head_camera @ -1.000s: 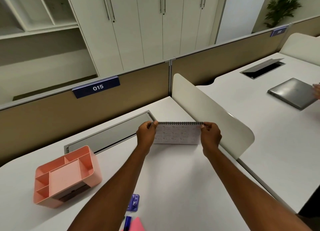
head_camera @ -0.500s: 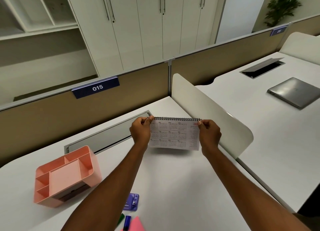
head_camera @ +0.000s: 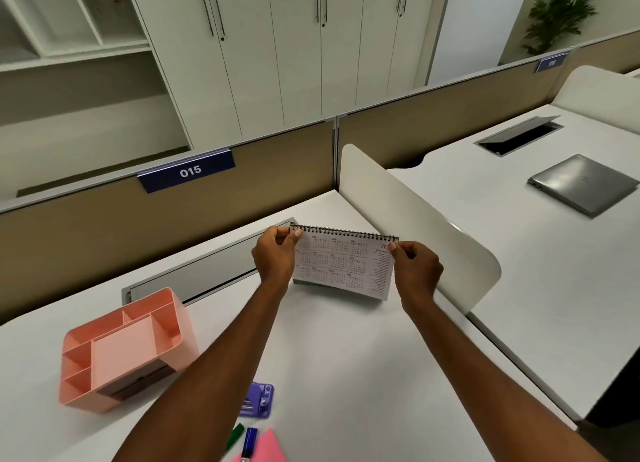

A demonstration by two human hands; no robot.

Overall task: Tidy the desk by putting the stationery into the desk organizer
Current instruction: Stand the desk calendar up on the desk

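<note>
The left hand [head_camera: 275, 257] and right hand [head_camera: 415, 271] each pinched a top corner of one spiral calendar [head_camera: 343, 267] at mid-frame. One pink organizer [head_camera: 121, 350] stood lower left; one green pen [head_camera: 235, 432] and one blue pen [head_camera: 248, 439] lay bottom centre.

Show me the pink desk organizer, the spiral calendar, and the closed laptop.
pink desk organizer [head_camera: 126, 352]: head view, on its wide middle tray.
spiral calendar [head_camera: 343, 267]: head view, middle of the printed page.
closed laptop [head_camera: 581, 183]: head view, centre of its grey lid.
</note>
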